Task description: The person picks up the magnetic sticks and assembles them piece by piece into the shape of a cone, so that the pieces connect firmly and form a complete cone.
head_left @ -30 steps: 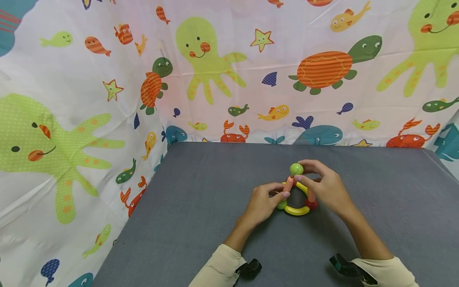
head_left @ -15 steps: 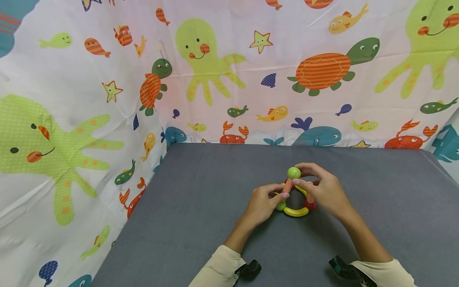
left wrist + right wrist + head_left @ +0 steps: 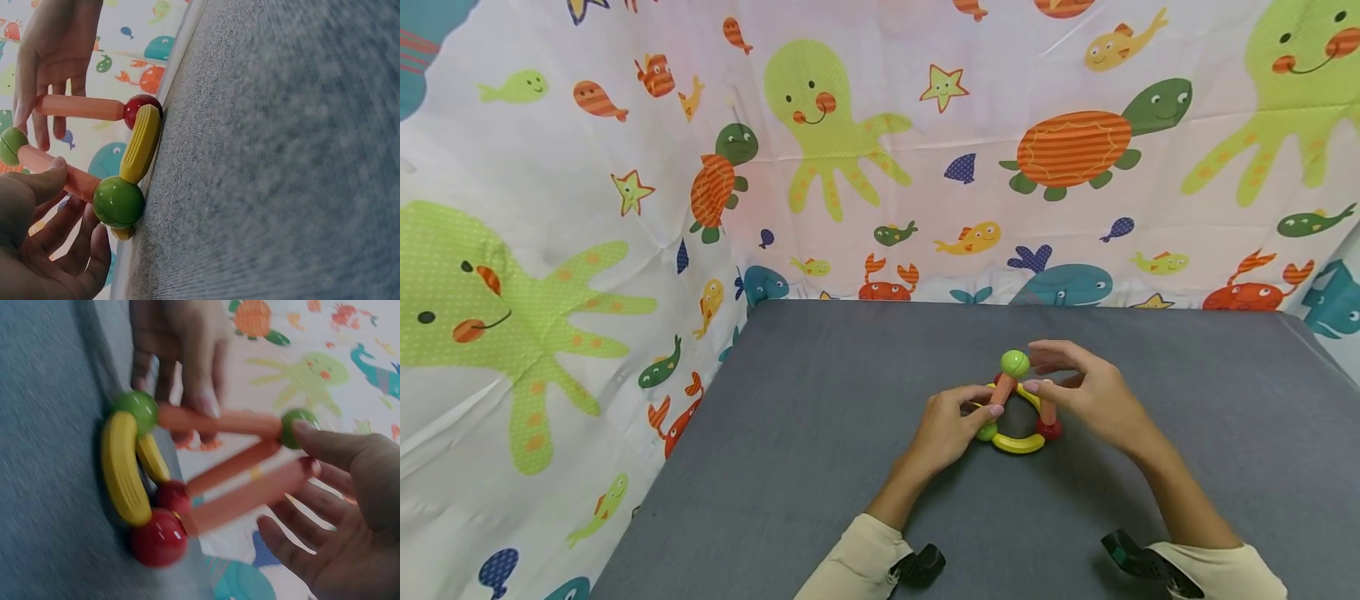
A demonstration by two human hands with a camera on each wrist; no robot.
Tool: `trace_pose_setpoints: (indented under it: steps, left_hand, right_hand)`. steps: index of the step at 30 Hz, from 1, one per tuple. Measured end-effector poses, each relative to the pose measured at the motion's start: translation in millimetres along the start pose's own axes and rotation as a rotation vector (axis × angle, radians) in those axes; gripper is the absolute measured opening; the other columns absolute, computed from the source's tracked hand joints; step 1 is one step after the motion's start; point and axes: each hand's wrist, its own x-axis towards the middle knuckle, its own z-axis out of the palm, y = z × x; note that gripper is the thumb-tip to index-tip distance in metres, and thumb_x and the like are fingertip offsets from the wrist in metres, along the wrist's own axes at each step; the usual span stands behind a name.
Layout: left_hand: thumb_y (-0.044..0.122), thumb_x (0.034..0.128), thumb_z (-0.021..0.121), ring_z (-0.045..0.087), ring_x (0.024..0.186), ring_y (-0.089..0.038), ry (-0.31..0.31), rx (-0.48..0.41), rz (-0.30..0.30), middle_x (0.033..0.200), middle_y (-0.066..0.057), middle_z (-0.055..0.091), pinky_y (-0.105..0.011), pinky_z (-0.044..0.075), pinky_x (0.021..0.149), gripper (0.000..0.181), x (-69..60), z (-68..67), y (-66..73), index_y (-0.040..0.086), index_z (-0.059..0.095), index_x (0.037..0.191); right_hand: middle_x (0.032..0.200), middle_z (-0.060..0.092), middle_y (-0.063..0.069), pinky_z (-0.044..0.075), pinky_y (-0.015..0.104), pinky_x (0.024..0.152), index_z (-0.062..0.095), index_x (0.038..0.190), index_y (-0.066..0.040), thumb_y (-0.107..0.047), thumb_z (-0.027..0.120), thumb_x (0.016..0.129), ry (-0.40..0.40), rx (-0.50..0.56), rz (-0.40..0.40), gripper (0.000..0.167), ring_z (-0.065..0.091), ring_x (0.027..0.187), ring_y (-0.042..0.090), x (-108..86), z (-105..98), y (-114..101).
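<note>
A small build of balls and bars stands on the grey table. Yellow curved bars [image 3: 1018, 444] join a green ball [image 3: 118, 202] and two red balls [image 3: 159, 537] into a ring at its base. From these balls rise orange sticks [image 3: 247, 497]. My left hand [image 3: 946, 423] pinches the orange stick [image 3: 1002, 390] above the lower green ball between thumb and fingers. Another green ball [image 3: 1015, 363] sits on this stick's top end. Just right of that ball is my right hand [image 3: 1097, 392], fingers loosely spread and holding nothing.
The grey table [image 3: 820, 450] stretches around the build. Behind and to the left hangs a white curtain [image 3: 850, 250] printed with sea animals. Dark wrist devices [image 3: 920, 567] are worn at both cuffs.
The upper green ball has come down onto the left orange stick. My right hand has let go of it and drawn slightly right. My left hand keeps its pinch.
</note>
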Motion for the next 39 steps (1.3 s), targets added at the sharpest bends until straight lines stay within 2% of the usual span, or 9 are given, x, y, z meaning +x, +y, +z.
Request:
trace_pose_setpoints:
  steps: [4, 8, 12, 16, 20, 26, 33, 39]
  left_hand:
    - [0.028, 0.1011, 0.075, 0.07, 0.103, -0.006, -0.004, -0.014, -0.01, 0.12, 0.0, 0.078, -0.028, 0.056, 0.095, 0.031, -0.2, 0.2, 0.0, 0.013, 0.077, 0.128]
    - [0.027, 0.1012, 0.075, 0.07, 0.105, -0.007, -0.005, -0.023, -0.016, 0.121, 0.0, 0.078, -0.031, 0.057, 0.096, 0.031, -0.7, 0.0, 0.3, 0.014, 0.076, 0.129]
    - [0.026, 0.1009, 0.075, 0.07, 0.106, -0.009, -0.005, -0.018, -0.023, 0.119, -0.001, 0.078, -0.032, 0.057, 0.096, 0.033, -0.8, -0.6, 0.7, 0.015, 0.075, 0.132]
    - [0.026, 0.1005, 0.075, 0.071, 0.106, -0.011, -0.007, -0.016, -0.029, 0.119, -0.002, 0.078, -0.032, 0.057, 0.096, 0.035, -0.5, -1.0, 1.5, 0.016, 0.074, 0.134]
    - [0.026, 0.1006, 0.075, 0.071, 0.107, -0.01, -0.016, -0.018, -0.036, 0.121, -0.001, 0.078, -0.03, 0.057, 0.097, 0.036, -0.8, -1.7, 1.8, 0.015, 0.074, 0.135]
    - [0.026, 0.1007, 0.074, 0.07, 0.107, -0.009, -0.016, -0.023, -0.025, 0.121, -0.001, 0.078, -0.03, 0.056, 0.097, 0.036, -1.0, -1.9, 0.8, 0.015, 0.074, 0.135]
    - [0.026, 0.1006, 0.074, 0.069, 0.111, -0.006, -0.023, -0.025, -0.018, 0.122, 0.001, 0.077, -0.03, 0.056, 0.1, 0.036, -1.8, -2.3, 1.6, 0.017, 0.074, 0.136]
    - [0.026, 0.1009, 0.073, 0.069, 0.111, -0.006, -0.027, -0.027, -0.009, 0.122, 0.001, 0.077, -0.029, 0.055, 0.101, 0.037, -2.0, -2.7, 1.9, 0.017, 0.073, 0.136]
  right_hand:
    - [0.133, 0.071, 0.008, 0.053, 0.02, 0.09, 0.062, 0.144, -0.016, -0.031, 0.076, 0.1, -0.094, 0.004, 0.014, 0.049, 0.065, 0.116, 0.023, -1.8, -17, 6]
    - [0.125, 0.073, 0.003, 0.056, 0.026, 0.089, 0.069, 0.135, -0.016, -0.027, 0.077, 0.098, -0.191, 0.009, 0.017, 0.04, 0.067, 0.112, 0.021, -1.4, -28, 14]
    - [0.116, 0.075, 0.0, 0.056, 0.03, 0.088, 0.075, 0.126, -0.014, -0.024, 0.077, 0.098, -0.258, -0.009, 0.018, 0.03, 0.068, 0.107, 0.018, -0.4, -32, 23]
    - [0.11, 0.076, -0.004, 0.056, 0.031, 0.088, 0.078, 0.12, -0.014, -0.027, 0.076, 0.099, -0.293, -0.026, 0.03, 0.025, 0.067, 0.103, 0.014, 0.8, -29, 30]
    - [0.113, 0.076, -0.003, 0.056, 0.029, 0.089, 0.077, 0.121, -0.013, -0.03, 0.075, 0.101, -0.309, -0.017, 0.043, 0.026, 0.067, 0.105, 0.015, 1.7, -27, 35]
    - [0.117, 0.074, 0.006, 0.055, 0.025, 0.086, 0.068, 0.132, -0.004, -0.021, 0.069, 0.105, -0.288, -0.021, 0.055, 0.032, 0.066, 0.105, 0.02, 2.7, -26, 39]
    - [0.117, 0.076, 0.003, 0.056, 0.026, 0.086, 0.072, 0.134, -0.01, -0.031, 0.074, 0.102, -0.242, -0.046, 0.058, 0.039, 0.067, 0.106, 0.021, 3.9, -16, 37]
    - [0.118, 0.077, 0.004, 0.056, 0.029, 0.085, 0.073, 0.133, -0.011, -0.028, 0.075, 0.101, -0.242, -0.052, 0.026, 0.037, 0.067, 0.107, 0.022, 3.7, -9, 32]
